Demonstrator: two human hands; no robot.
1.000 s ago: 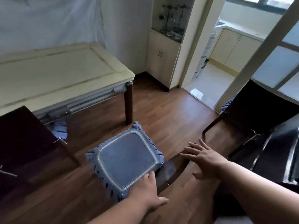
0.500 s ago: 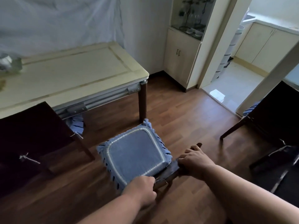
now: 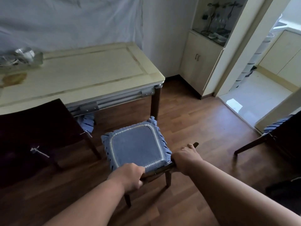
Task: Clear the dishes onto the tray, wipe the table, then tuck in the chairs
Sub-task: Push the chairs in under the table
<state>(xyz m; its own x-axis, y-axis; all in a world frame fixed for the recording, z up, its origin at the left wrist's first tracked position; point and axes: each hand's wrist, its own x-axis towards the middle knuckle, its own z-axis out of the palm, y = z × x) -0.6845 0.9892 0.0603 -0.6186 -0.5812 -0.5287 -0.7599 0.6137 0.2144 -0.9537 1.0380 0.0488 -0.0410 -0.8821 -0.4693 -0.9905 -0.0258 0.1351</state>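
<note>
A dark wooden chair [image 3: 162, 171] with a blue fringed cushion [image 3: 136, 146] stands on the floor just short of the cream table's [image 3: 91, 74] right corner leg. My left hand [image 3: 130, 176] grips the chair's top rail on the left. My right hand [image 3: 185, 156] grips the same rail on the right. A second dark chair [image 3: 32, 136] stands at the left, its seat partly under the table edge. At the table's far left lies a blurred pile of dishes [image 3: 21, 57] and a yellowish cloth [image 3: 13, 79].
A third dark chair [image 3: 280, 137] with a blue cushion stands at the right edge. A cream cabinet [image 3: 199, 62] with glassware on its shelf fills the back corner. An open doorway [image 3: 260, 88] leads to a tiled kitchen. Brown wood floor lies around the chairs.
My right hand came down and closed on the chair's rail, and my left hand closed on it too. The chair and view have shifted toward the table.
</note>
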